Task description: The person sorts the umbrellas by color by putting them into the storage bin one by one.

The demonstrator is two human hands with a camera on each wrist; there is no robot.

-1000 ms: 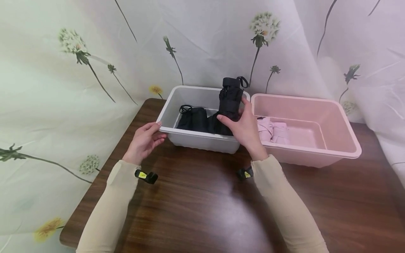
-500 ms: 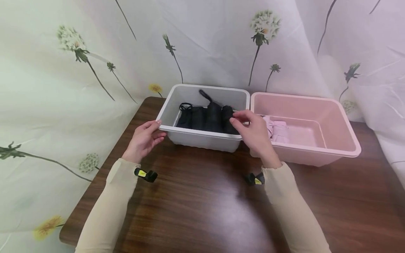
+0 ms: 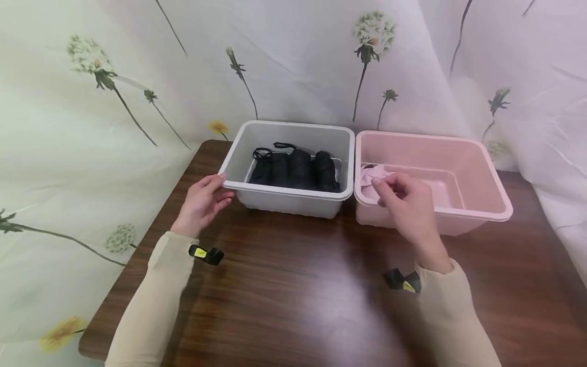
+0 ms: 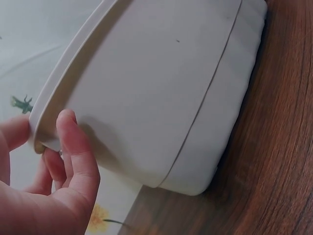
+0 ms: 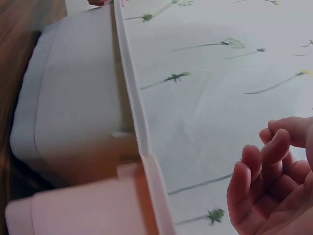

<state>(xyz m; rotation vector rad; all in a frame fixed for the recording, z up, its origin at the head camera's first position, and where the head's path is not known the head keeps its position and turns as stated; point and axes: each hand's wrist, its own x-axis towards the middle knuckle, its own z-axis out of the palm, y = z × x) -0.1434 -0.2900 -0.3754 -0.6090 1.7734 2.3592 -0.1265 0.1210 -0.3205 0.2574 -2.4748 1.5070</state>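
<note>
My left hand [image 3: 200,204] pinches the front left corner of the rim of a white-grey plastic bin [image 3: 284,201]. In the left wrist view its thumb and fingers [image 4: 78,147] are around that rim. Several black folded umbrellas [image 3: 300,168] lie side by side in the bin, two with wrist loops at the far end. My right hand [image 3: 410,204] hovers over the front of a pink bin [image 3: 477,176], its fingers loosely curled and holding nothing. Beneath its fingertips, partly hidden, is a pale pink fabric bundle [image 3: 372,176] at the pink bin's left end.
Both bins stand side by side at the back of a dark brown wooden table [image 3: 284,285]. Behind them hangs a white cloth [image 3: 298,66] printed with dandelions. The table's left edge runs beside my left forearm.
The right hand lowered a black umbrella into the grey bin, let go, and moved right over the pink bin. My left hand stays on the grey rim.
</note>
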